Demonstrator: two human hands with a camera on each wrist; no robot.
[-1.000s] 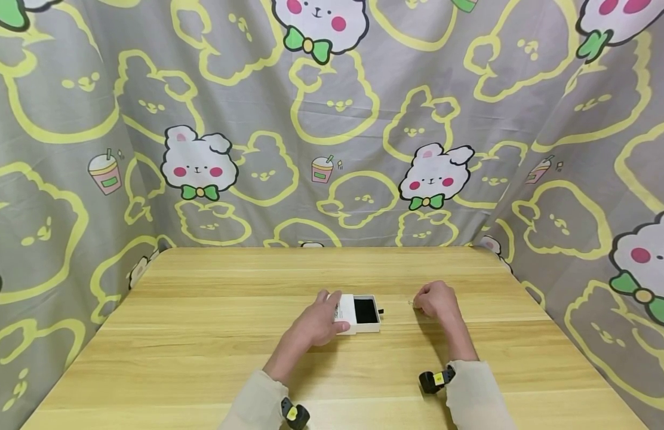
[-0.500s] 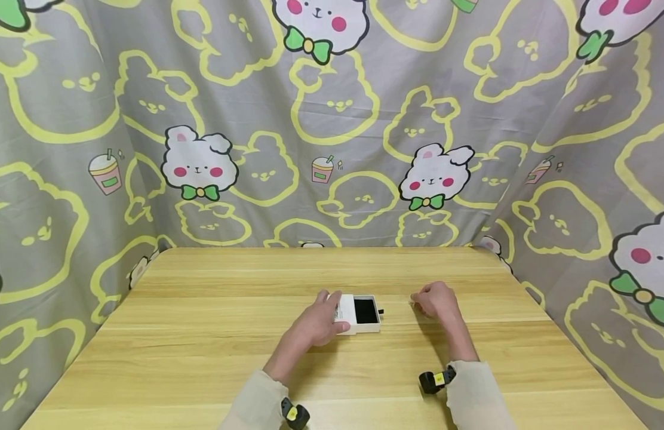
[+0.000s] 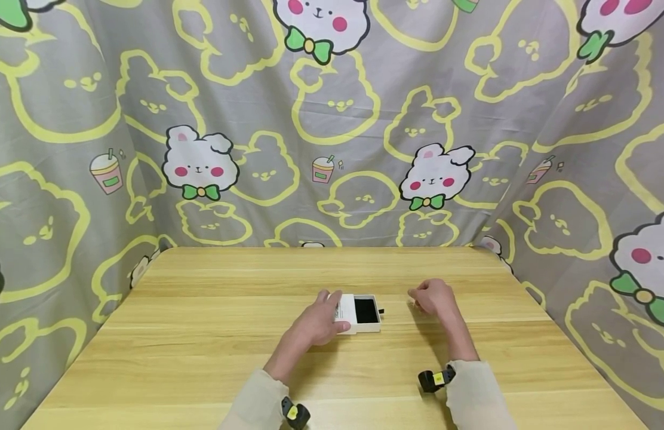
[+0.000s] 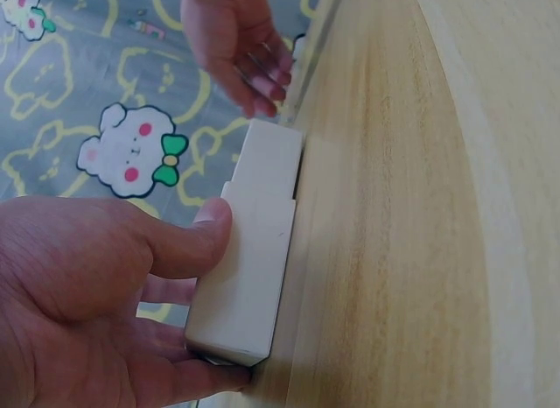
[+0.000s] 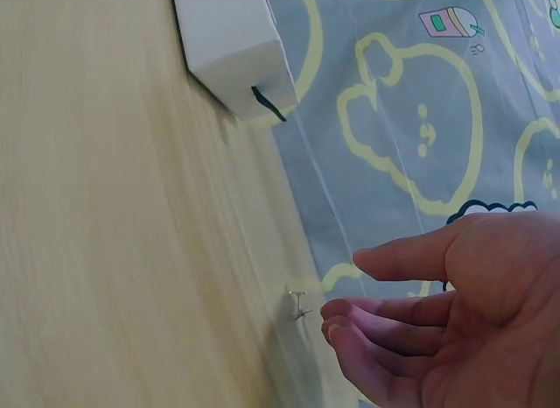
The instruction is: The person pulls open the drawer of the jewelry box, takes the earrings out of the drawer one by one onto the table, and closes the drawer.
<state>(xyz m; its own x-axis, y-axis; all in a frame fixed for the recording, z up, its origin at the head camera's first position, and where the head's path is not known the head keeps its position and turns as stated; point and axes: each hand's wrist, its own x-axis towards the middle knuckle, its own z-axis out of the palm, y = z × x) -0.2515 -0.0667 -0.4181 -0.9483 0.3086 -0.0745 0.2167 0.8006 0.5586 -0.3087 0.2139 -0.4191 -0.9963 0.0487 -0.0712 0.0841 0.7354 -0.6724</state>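
My left hand grips the sleeve of a small white drawer box on the table. In the left wrist view, the thumb lies on the box's near side and fingers curl round its end. The drawer is partly pulled out to the right, showing a black insert and a black pull tab. To the right of the box is my right hand, thumb and fingers apart with nothing between them. Just off its fingertips lies a tiny silvery piece, like a pair of stud earrings; its exact kind is unclear.
The wood-grain table extends around both hands. A grey curtain with cartoon prints hangs behind the table and at both sides. Each wrist carries a small black camera, one on the left and one on the right.
My right hand has shifted slightly left and its fingers have loosened over the tiny silvery piece, which showed beside them earlier in the head view. The left hand and box stay put.
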